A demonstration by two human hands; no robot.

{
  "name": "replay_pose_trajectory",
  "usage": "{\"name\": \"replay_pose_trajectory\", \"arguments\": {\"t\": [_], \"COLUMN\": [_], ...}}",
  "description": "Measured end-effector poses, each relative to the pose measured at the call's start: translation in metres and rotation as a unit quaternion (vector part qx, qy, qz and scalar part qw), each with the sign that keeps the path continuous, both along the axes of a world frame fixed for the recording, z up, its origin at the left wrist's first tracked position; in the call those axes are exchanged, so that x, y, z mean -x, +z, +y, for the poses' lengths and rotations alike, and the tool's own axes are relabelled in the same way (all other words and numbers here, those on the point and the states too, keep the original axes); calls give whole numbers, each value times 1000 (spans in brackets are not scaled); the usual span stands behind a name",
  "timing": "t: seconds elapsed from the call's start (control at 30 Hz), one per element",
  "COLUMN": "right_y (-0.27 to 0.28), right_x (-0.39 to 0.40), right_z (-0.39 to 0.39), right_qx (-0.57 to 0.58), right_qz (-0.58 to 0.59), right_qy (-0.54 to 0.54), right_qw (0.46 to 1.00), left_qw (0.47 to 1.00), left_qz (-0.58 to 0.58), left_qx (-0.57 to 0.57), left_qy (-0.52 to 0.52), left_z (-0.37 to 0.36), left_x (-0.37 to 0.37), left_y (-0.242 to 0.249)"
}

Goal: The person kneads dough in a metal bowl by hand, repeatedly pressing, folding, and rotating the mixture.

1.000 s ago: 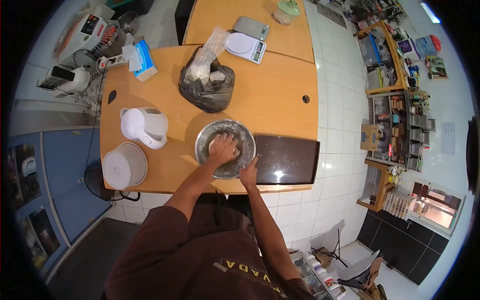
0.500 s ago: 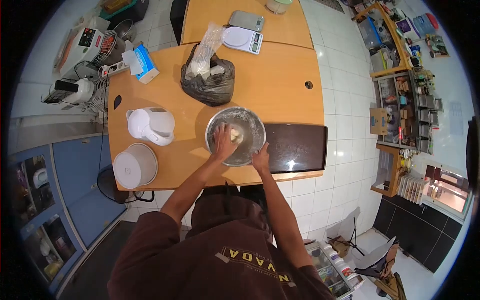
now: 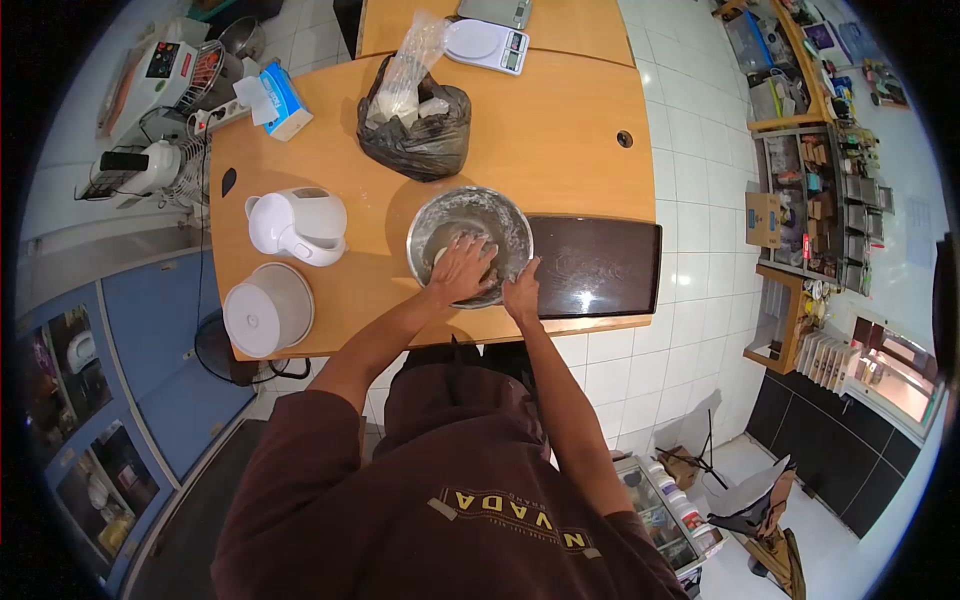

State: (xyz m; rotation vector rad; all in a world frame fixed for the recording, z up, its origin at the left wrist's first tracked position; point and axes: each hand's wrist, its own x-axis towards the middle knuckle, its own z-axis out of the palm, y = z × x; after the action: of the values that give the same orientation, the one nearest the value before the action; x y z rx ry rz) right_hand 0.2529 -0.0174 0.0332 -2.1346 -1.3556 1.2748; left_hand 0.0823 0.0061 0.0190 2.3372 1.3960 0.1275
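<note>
A metal bowl [image 3: 422, 222] with whitish smears inside stands near the front edge of the wooden table. Inside it, my left hand [image 3: 463, 268] lies palm down with fingers spread, pressed over a pale lump of dough [image 3: 440, 257] that is mostly hidden beneath it. At the bowl's right side my right hand [image 3: 521, 292] is closed round the rim. Right beside the bowl lies a dark tray [image 3: 595, 265] with pale smudges. Behind the bowl sits a black plastic bag [image 3: 425, 145] holding a clear bag of white powder [image 3: 397, 100].
A white kettle [image 3: 297, 225] and a round white container [image 3: 268, 310] stand on the left of the table [image 3: 545, 130]. Farther back are a white scale [image 3: 485, 45], a grey scale [image 3: 497, 11] and a blue tissue box [image 3: 285, 102].
My left hand has gone from curled fingers beside the dough to spread fingers over it. My right hand still holds the rim. The whole table appears higher in the view.
</note>
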Motion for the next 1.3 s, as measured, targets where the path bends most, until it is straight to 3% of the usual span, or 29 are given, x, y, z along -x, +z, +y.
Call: {"name": "replay_pose_trajectory", "arguments": {"t": [0.1, 0.3, 0.53, 0.63, 0.77, 0.9, 1.0, 1.1, 1.3], "right_y": [3, -4, 11, 5, 0, -7, -8, -12, -19], "right_x": [-3, -10, -6, -4, -1, -1, -1, 1, 4], "right_z": [-1, -8, 6, 1, 2, 1, -1, -4, -13], "right_qx": [10, -40, 17, 12, 36, 18, 20, 10, -13], "right_qz": [12, 33, 44, 54, 74, 97, 93, 65, 43], "right_qy": [11, 32, -3, -50, -85, -90, -84, -69, -59], "right_qw": [1000, 998, 999, 997, 993, 991, 992, 995, 997], "left_qw": [995, 974, 897, 898, 980, 991, 998, 999, 991], "left_qz": [27, 15, -105, -111, -91, -114, -54, 49, 11], "left_qx": [-84, 12, 1, -1, -17, -72, 30, 17, -112], "left_qy": [49, 225, 429, 425, 174, -9, 5, -12, 68], "left_z": [12, 44, 51, 42, 25, 24, 21, 15, 29], "left_x": [-13, -32, -30, -20, 10, 23, 5, -8, -21], "left_y": [-7, -15, -33, -6, 43, 26, 27, 36, 0]}}
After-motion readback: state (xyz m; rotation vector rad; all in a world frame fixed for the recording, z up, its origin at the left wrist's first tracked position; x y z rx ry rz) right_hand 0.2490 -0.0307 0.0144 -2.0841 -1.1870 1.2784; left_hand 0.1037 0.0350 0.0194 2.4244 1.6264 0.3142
